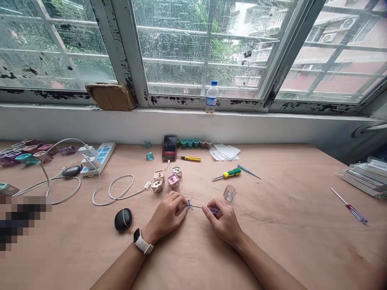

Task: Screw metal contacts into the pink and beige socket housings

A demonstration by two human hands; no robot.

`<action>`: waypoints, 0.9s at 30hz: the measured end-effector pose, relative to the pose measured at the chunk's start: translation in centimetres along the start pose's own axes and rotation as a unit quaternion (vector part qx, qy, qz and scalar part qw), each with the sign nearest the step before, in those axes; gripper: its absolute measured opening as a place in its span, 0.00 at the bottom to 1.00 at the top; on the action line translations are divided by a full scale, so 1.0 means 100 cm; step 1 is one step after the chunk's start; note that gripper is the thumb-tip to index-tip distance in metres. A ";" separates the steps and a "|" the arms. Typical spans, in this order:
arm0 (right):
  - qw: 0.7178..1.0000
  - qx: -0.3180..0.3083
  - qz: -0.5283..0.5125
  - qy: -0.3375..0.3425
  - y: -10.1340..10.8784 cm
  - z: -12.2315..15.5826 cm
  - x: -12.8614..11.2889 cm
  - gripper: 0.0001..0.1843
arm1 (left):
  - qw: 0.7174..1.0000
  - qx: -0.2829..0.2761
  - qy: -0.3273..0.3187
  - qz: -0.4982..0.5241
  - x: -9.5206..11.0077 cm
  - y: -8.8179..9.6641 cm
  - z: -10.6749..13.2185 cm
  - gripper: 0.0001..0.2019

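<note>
My left hand [168,213] rests on the wooden table [287,193] with its fingers pinched round a small metal part [189,203]. A watch is on that wrist. My right hand [222,220] is closed on a small purple-handled screwdriver [208,208], whose thin shaft points left with its tip at the metal part. A clear plastic cap [229,193] stands just beyond my right hand. Three small square pencil sharpeners, pink and beige [165,180], sit just beyond my left hand.
A black oval case [123,219] lies left of my left hand. A power strip [98,157] with white cables, a phone [169,148], more sharpeners [193,143], yellow, green and red-blue screwdrivers [350,207], paper, stacked boxes at the right edge, a bottle [212,96] on the sill.
</note>
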State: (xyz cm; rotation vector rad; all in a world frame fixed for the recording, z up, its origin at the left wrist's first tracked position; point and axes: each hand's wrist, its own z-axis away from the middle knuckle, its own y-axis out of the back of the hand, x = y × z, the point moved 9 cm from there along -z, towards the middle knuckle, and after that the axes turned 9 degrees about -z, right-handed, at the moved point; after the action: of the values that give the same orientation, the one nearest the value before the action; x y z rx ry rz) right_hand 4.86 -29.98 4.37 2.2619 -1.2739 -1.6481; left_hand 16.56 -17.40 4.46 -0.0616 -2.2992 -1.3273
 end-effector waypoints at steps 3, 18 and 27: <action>1.000 -0.002 -0.006 0.005 0.001 0.000 -0.001 0.15 | 1.000 -0.001 0.001 0.000 0.000 0.000 0.000 0.03; 0.999 0.039 -0.030 -0.021 0.009 0.000 0.009 0.15 | 1.000 -0.008 0.005 0.000 -0.002 -0.002 0.000 0.04; 0.999 0.037 -0.004 -0.014 0.007 0.001 0.007 0.15 | 1.000 -0.012 0.010 -0.011 -0.001 -0.003 0.001 0.03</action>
State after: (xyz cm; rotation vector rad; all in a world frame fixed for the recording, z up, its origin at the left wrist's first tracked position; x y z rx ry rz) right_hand 4.46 -30.81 4.13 2.2953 -1.3563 -1.6681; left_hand 16.54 -17.48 4.18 -0.0313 -2.2742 -1.3603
